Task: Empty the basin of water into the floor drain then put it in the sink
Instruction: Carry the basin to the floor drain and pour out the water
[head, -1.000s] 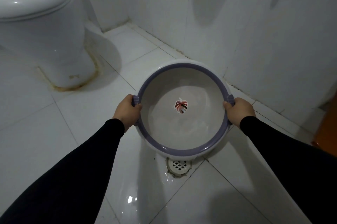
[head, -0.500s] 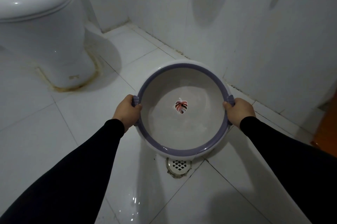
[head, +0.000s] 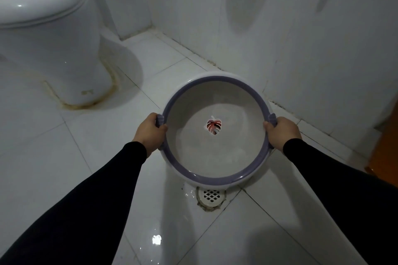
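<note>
Nearest me, at a joint in the glossy white floor tiles (head: 269,232), sits the round white floor drain with its lattice grate (head: 211,195), wet patches shining beside it. Just beyond it, I hold the round white plastic basin with the purple-grey rim (head: 216,173); its near edge overlaps the drain's far side from my view. My left hand (head: 149,132) is wrapped tight on the left rim handle, fingers (head: 155,116) curled over it and thumb inside the rim. My right hand (head: 282,134) is clamped the same way on the right handle. The basin's mouth faces up toward me, near edge lowest, the handles lining up left to right. Inside, a red leaf motif (head: 213,127) marks the bottom; I cannot tell whether any water lies there. Further off, in the floor's far-left corner, stands the white ceramic toilet (head: 49,34), and the white tiled wall (head: 301,38) runs along the floor's right edge.
</note>
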